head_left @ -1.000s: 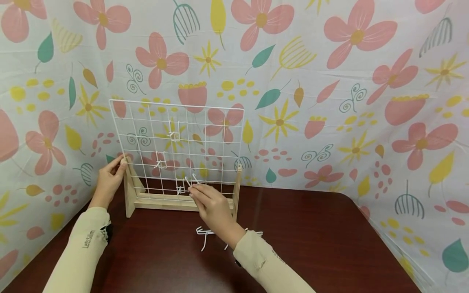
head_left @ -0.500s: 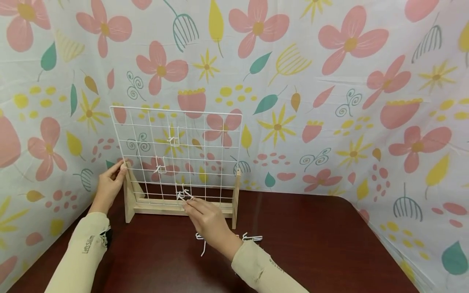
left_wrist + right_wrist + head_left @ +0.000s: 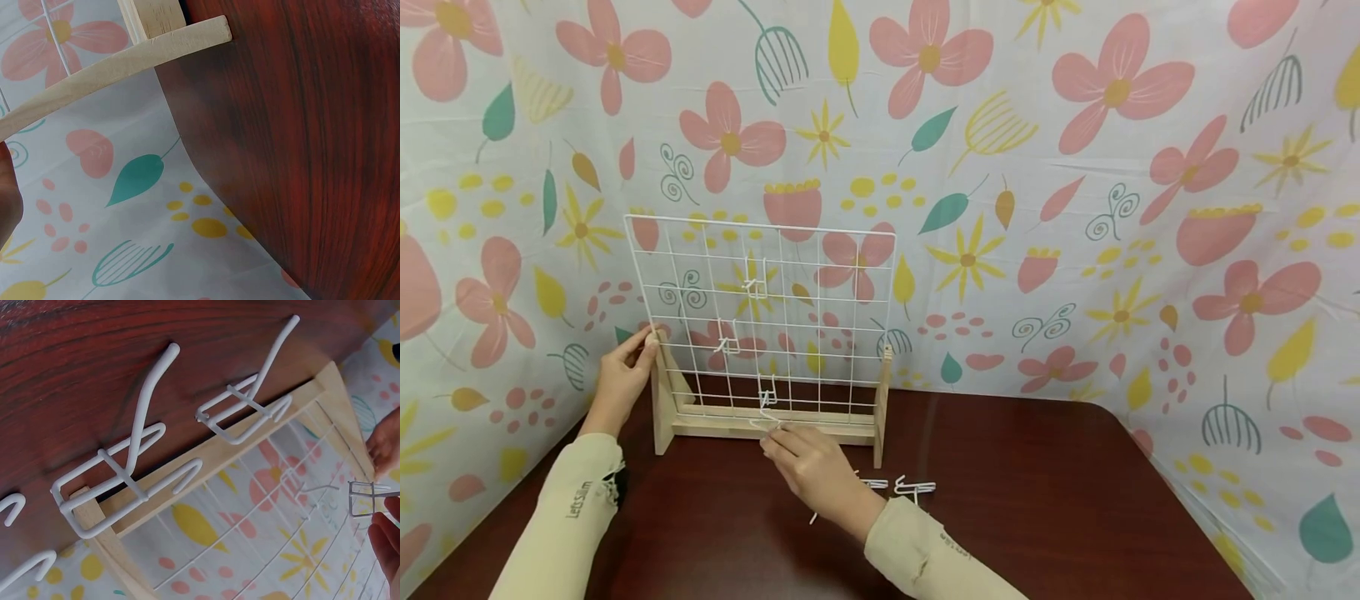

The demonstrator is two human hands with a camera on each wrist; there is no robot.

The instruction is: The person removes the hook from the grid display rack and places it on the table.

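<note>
A white wire grid panel stands in a pale wooden stand. My left hand pinches the top of the stand's left upright; only part of this hand shows in the left wrist view. With its fingertips, my right hand holds a white wire hook in front of the grid's lower part. In the right wrist view, the held hook's square back is visible. Several hooks hang on the grid: an upper hook, a middle hook and a lower hook.
Loose white hooks lie on the dark red table in front of the stand, including one hook beside my right wrist and another hook farther right. My right arm partly covers them. A flowered cloth hangs behind and at both sides.
My right hand has moved down and left with the hook, from in front of the grid to near its bottom bar. My left hand keeps its grip on the upright. The head view has tilted slightly.
</note>
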